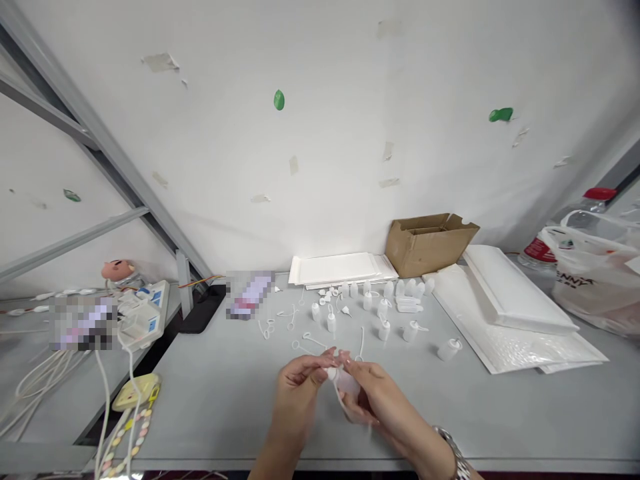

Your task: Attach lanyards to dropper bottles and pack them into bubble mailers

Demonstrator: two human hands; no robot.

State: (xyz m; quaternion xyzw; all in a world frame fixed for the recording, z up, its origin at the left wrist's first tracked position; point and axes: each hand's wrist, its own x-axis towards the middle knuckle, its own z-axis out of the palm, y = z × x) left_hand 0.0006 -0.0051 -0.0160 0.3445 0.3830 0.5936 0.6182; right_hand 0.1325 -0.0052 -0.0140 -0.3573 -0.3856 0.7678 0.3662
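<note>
Above the front middle of the table, my right hand [371,387] is wrapped round a small translucent white squeeze bottle [347,382], which is tilted to the left. The fingers of my left hand [300,381] are closed at its white top [332,374]; they partly hide it. A thin white strip hangs along the bottle's lower side. Just beyond my hands lie white looped straps [314,340]. Several similar bottles stand farther back, among them a capped bottle [331,323] and a tilted bottle [449,349] at the right.
White padded envelopes [525,290] lie at the right, near an open cardboard box [433,247] and a plastic bag [590,280]. Small white caps [327,295] are scattered at the back. A blurred phone-like object [251,295] lies left of them. Cables and a power strip [145,317] are at far left.
</note>
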